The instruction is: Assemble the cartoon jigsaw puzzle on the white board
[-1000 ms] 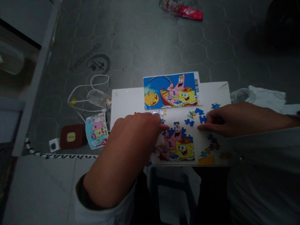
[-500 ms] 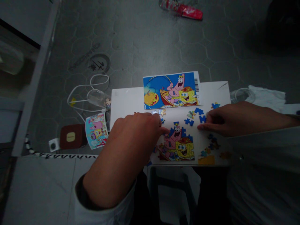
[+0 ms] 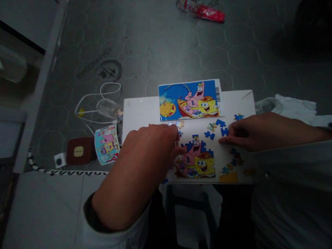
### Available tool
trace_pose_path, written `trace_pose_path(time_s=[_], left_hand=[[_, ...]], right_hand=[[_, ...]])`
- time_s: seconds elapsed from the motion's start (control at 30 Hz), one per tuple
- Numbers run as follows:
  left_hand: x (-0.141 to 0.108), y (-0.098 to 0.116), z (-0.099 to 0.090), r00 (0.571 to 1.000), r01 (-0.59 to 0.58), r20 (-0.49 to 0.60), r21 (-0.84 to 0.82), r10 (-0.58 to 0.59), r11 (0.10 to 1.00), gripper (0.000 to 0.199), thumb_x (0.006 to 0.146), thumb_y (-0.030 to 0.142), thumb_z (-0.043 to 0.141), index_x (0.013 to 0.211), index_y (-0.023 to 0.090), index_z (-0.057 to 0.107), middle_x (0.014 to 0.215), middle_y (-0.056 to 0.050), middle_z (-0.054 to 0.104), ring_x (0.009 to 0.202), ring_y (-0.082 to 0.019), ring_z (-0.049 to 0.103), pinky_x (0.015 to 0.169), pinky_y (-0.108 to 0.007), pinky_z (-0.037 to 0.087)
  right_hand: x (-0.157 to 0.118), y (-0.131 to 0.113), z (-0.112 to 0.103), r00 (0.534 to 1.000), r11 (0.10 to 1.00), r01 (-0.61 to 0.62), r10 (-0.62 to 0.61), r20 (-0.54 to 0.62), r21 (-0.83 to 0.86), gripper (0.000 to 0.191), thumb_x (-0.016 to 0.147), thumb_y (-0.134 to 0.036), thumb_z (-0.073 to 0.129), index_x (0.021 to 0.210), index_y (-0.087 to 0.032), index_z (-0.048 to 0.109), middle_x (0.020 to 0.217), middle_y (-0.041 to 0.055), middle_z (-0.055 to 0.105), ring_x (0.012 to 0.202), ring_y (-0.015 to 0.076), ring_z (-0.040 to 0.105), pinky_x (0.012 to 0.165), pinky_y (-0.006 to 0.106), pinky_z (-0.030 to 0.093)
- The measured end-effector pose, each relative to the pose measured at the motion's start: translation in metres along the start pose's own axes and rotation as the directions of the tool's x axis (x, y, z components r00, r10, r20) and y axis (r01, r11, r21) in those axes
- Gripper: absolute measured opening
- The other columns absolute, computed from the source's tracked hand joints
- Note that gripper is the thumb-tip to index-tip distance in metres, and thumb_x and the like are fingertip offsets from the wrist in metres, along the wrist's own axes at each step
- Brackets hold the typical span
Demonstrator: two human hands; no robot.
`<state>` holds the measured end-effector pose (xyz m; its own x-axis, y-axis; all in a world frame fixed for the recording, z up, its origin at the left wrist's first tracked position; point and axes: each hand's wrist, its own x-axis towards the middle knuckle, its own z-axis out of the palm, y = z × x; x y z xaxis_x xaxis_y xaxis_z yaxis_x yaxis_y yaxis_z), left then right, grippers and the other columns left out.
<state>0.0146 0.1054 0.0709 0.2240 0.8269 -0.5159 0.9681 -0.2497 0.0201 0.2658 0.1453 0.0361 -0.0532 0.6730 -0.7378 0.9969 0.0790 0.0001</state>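
A partly assembled jigsaw puzzle with a pink starfish and a yellow sponge character lies on a white tabletop. My left hand is curled over its upper left side, thumb by the puzzle's edge; the fingertips and whatever they hold are hidden. Over on the right, my right hand rests low, thumb stretched out and apart from the bent fingers. Its fingertips are beside a blue puzzle piece, possibly touching it. Another loose blue piece lies left of the thumb.
A picture card of the same scene lies behind the puzzle. More loose pieces are near the right front, beside a yellow-orange piece of card. Left of the table are a brown box, a white cable and a cartoon card.
The left thumb and forefinger have shifted slightly at the puzzle's upper left edge. The right hand and the loose pieces stay where they were.
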Motion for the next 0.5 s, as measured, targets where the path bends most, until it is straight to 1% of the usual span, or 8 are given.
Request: trace_pose_path(time_s=[0.1, 0.2, 0.3, 0.43, 0.5], left_hand=[[0.0002, 0.0006, -0.0003, 1.0, 0.008, 0.001, 0.005, -0.008, 1.0, 0.015, 0.101, 0.042, 0.078, 0.108, 0.029, 0.082, 0.1, -0.008, 0.087, 0.092, -0.04, 0.084, 0.071, -0.041, 0.054], [0.0, 0.0014, -0.0019, 1.0, 0.01, 0.019, 0.013, -0.011, 1.0, 0.016, 0.101, 0.042, 0.078, 0.108, 0.028, 0.082, 0.099, -0.008, 0.087, 0.091, -0.039, 0.084, 0.071, -0.04, 0.052], [-0.0008, 0.0025, -0.003, 1.0, 0.005, 0.026, 0.008, -0.005, 1.0, 0.014, 0.101, 0.041, 0.078, 0.106, 0.028, 0.082, 0.099, -0.008, 0.086, 0.089, -0.04, 0.083, 0.068, -0.04, 0.05], [-0.0021, 0.0019, -0.0009, 1.0, 0.008, -0.013, 0.002, -0.008, 1.0, 0.013, 0.1, 0.041, 0.079, 0.105, 0.029, 0.081, 0.097, -0.008, 0.086, 0.088, -0.038, 0.082, 0.066, -0.037, 0.044], [-0.0026, 0.0001, 0.0011, 1.0, -0.001, -0.028, -0.004, 0.001, 1.0, 0.012, 0.099, 0.04, 0.08, 0.104, 0.029, 0.08, 0.094, -0.007, 0.085, 0.086, -0.037, 0.082, 0.065, -0.036, 0.042]], right_hand=[[-0.0001, -0.0005, -0.0001, 1.0, 1.0, -0.026, 0.026, 0.003, -0.004, 0.045, 0.091, -0.072, 0.072, 0.072, -0.032, 0.079, 0.077, 0.007, 0.081, 0.062, 0.0262, 0.07, 0.06, 0.043, 0.052], [0.0019, 0.0032, 0.0009, 1.0, 1.0, 0.023, -0.023, -0.017, -0.004, 0.048, 0.09, -0.074, 0.071, 0.071, -0.031, 0.079, 0.073, 0.0078, 0.08, 0.058, 0.0254, 0.068, 0.055, 0.041, 0.05], [0.0028, 0.0052, 0.0015, 0.998, 0.998, 0.057, -0.057, -0.014, 0.02, 0.048, 0.089, -0.074, 0.071, 0.072, -0.031, 0.08, 0.075, 0.0088, 0.081, 0.058, 0.0264, 0.069, 0.053, 0.04, 0.049], [0.0002, 0.0, -0.0002, 1.0, 1.0, -0.01, 0.01, 0.012, 0.011, 0.041, 0.093, -0.065, 0.075, 0.07, -0.031, 0.079, 0.079, 0.0083, 0.082, 0.065, 0.0283, 0.072, 0.062, 0.044, 0.052], [-0.0011, -0.0031, -0.0015, 1.0, 1.0, -0.022, 0.021, 0.015, 0.005, 0.039, 0.094, -0.062, 0.076, 0.07, -0.031, 0.079, 0.08, 0.0081, 0.082, 0.067, 0.0284, 0.072, 0.064, 0.045, 0.052]])
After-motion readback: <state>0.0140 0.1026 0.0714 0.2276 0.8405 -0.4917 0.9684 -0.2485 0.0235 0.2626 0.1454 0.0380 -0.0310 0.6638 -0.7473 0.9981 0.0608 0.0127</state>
